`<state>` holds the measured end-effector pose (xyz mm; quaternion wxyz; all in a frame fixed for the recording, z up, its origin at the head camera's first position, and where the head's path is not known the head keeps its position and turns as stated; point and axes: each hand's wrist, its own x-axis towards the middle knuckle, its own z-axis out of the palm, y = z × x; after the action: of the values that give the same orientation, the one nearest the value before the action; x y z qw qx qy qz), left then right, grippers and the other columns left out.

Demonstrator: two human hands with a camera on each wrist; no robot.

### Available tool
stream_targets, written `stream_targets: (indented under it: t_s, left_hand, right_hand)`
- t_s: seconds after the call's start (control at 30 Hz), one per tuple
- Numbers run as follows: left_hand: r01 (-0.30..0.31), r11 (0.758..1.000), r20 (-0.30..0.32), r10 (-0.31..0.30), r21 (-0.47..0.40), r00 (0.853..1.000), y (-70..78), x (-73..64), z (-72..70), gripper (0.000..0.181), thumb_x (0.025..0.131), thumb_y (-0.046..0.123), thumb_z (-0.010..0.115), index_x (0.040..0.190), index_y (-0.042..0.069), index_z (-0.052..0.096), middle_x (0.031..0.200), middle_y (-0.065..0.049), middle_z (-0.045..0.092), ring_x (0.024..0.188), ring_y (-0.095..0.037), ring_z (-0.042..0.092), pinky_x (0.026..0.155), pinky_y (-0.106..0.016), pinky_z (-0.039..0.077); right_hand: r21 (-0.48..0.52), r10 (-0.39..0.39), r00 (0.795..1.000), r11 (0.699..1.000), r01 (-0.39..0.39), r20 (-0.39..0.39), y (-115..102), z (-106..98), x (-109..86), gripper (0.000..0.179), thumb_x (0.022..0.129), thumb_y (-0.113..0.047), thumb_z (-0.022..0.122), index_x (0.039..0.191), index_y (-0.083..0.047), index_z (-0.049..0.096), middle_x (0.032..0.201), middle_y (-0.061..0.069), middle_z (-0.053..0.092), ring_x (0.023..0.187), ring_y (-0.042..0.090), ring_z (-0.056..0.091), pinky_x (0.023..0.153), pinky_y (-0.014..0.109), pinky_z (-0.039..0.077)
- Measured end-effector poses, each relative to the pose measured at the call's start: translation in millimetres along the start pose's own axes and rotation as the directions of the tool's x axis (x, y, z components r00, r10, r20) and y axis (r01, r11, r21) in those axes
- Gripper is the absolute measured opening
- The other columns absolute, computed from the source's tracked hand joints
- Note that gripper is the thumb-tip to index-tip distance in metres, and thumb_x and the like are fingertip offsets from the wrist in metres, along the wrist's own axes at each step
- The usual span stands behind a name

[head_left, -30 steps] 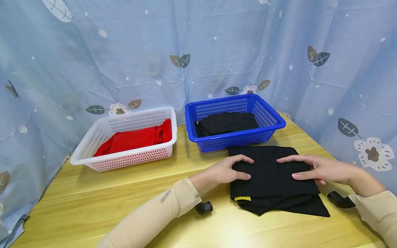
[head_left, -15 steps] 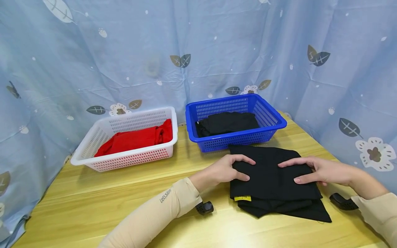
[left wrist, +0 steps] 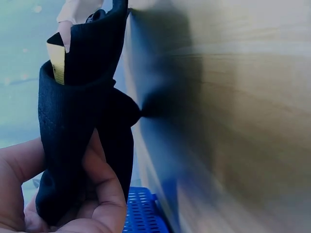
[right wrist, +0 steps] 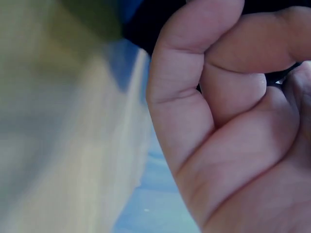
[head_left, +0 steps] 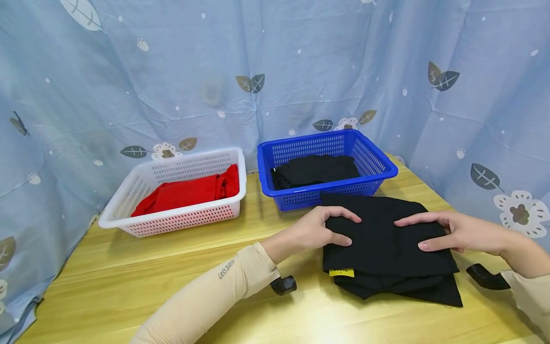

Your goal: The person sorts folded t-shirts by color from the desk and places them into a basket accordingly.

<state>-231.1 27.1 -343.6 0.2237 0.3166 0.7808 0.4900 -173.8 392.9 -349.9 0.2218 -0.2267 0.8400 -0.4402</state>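
Observation:
A folded black garment [head_left: 384,253] is held a little above the table in front of the blue basket, its lower layers hanging loose. A yellow label [head_left: 342,273] shows at its near left corner. My left hand [head_left: 315,231] grips the left side; in the left wrist view, curled fingers lie under the black cloth [left wrist: 63,121]. On the opposite side, my right hand [head_left: 468,234] holds the cloth with the thumb and index finger on top. The right wrist view shows that hand's other fingers [right wrist: 180,97] curled beneath, with most of the garment out of sight.
The blue basket [head_left: 331,186] just behind the garment contains another folded black cloth [head_left: 318,170]. To its left stands a white basket [head_left: 172,219] with a red cloth [head_left: 189,190] inside. A patterned blue curtain [head_left: 193,62] hangs around the wooden table [head_left: 129,282].
Both hands have shifted slightly right, carrying the black garment with them. Its far edge has risen toward the blue basket. The baskets stay in place.

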Motion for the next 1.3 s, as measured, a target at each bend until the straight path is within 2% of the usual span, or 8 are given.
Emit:
stream_targets:
  t_s: [0.03, 0.07, 0.33, 0.47, 0.63, 0.83, 1.0, 1.3]
  left_hand:
    - [-0.002, 1.0, -0.001, 0.002, -0.001, 1.0, 1.9, -0.6, -0.8, 0.043, 0.089, 0.011, 0.088, 0.126, 0.031, 0.077, 0.132, 0.013, 0.069, 0.12, -0.003, 0.062, 0.103, -0.022, 0.052]
    - [-0.003, 1.0, -0.003, 0.003, -0.003, 1.0, 3.8, -1.3, -1.6, 0.043, 0.089, 0.011, 0.088, 0.126, 0.031, 0.078, 0.132, 0.013, 0.069, 0.119, -0.002, 0.062, 0.103, -0.022, 0.053]
    - [-0.026, 0.997, 0.006, 0.027, -0.077, 1.0, 12.6, -5.6, -5.3, 0.043, 0.09, 0.008, 0.086, 0.127, 0.029, 0.077, 0.129, 0.014, 0.07, 0.114, -0.001, 0.066, 0.097, -0.022, 0.057]
    - [-0.043, 0.998, 0.017, 0.044, -0.049, 0.999, 15.8, -6.8, -4.8, 0.042, 0.091, 0.011, 0.086, 0.128, 0.031, 0.077, 0.132, 0.015, 0.068, 0.12, 0.0, 0.062, 0.101, -0.021, 0.054]
    - [-0.089, 0.996, 0.028, 0.089, -0.025, 0.996, 23.5, -7.7, -5.2, 0.042, 0.092, 0.012, 0.086, 0.129, 0.029, 0.077, 0.13, 0.014, 0.071, 0.121, 0.0, 0.062, 0.101, -0.021, 0.055]
    - [-0.103, 0.994, 0.0, 0.103, -0.032, 0.995, 29.3, -7.9, -9.8, 0.041, 0.092, 0.009, 0.084, 0.128, 0.028, 0.077, 0.131, 0.012, 0.07, 0.12, 0.0, 0.064, 0.098, -0.022, 0.057]
    - [-0.086, 0.995, -0.025, 0.085, -0.049, 0.996, 32.4, -7.6, -15.9, 0.04, 0.093, 0.009, 0.084, 0.127, 0.03, 0.077, 0.133, 0.012, 0.068, 0.116, -0.001, 0.066, 0.094, -0.023, 0.06]
    - [-0.117, 0.989, -0.069, 0.111, -0.094, 0.991, 36.0, -4.5, -31.6, 0.038, 0.095, 0.005, 0.081, 0.126, 0.026, 0.077, 0.134, 0.01, 0.066, 0.11, -0.006, 0.071, 0.09, -0.028, 0.063]
  right_hand:
    - [-0.01, -0.008, 1.0, 1.0, 0.008, -0.003, -2, -1, -0.9, 0.056, 0.106, -0.007, 0.063, 0.16, -0.02, 0.051, 0.058, 0.005, 0.013, 0.037, 0.026, 0.017, 0.039, 0.023, 0.032]
    - [-0.023, -0.018, 1.0, 1.0, 0.017, -0.008, -5, -3, -1.8, 0.056, 0.106, -0.007, 0.064, 0.16, -0.02, 0.051, 0.058, 0.009, 0.009, 0.037, 0.026, 0.017, 0.039, 0.023, 0.031]
    - [-0.12, -0.053, 0.998, 0.992, 0.047, -0.046, -17, -10, -8.0, 0.055, 0.106, -0.007, 0.064, 0.158, -0.022, 0.053, 0.055, 0.015, 0.014, 0.035, 0.026, 0.019, 0.038, 0.024, 0.032]
    - [-0.143, -0.052, 0.997, 0.989, 0.044, -0.05, -19, -12, -11.7, 0.055, 0.106, -0.007, 0.065, 0.157, -0.023, 0.055, 0.053, 0.018, 0.022, 0.036, 0.027, 0.02, 0.038, 0.025, 0.034]
    - [-0.15, -0.057, 0.997, 0.988, 0.048, -0.058, -19, -14, -16.5, 0.055, 0.106, -0.005, 0.064, 0.156, -0.025, 0.055, 0.054, 0.016, 0.019, 0.036, 0.028, 0.021, 0.037, 0.026, 0.034]
    - [-0.189, -0.036, 0.993, 0.982, 0.014, -0.114, -28, -19, -14.8, 0.054, 0.105, -0.008, 0.067, 0.154, -0.03, 0.057, 0.055, 0.015, 0.02, 0.036, 0.022, 0.023, 0.039, 0.027, 0.036]
    - [-0.231, -0.057, 0.988, 0.973, 0.023, -0.145, -37, -23, -10.1, 0.053, 0.104, -0.009, 0.069, 0.153, -0.025, 0.059, 0.058, 0.012, 0.014, 0.037, 0.018, 0.023, 0.041, 0.027, 0.036]
    - [-0.24, -0.065, 0.974, 0.971, 0.011, -0.217, -56, -33, 1.8, 0.049, 0.103, -0.01, 0.071, 0.15, -0.022, 0.062, 0.059, 0.01, 0.013, 0.039, 0.018, 0.021, 0.04, 0.028, 0.035]
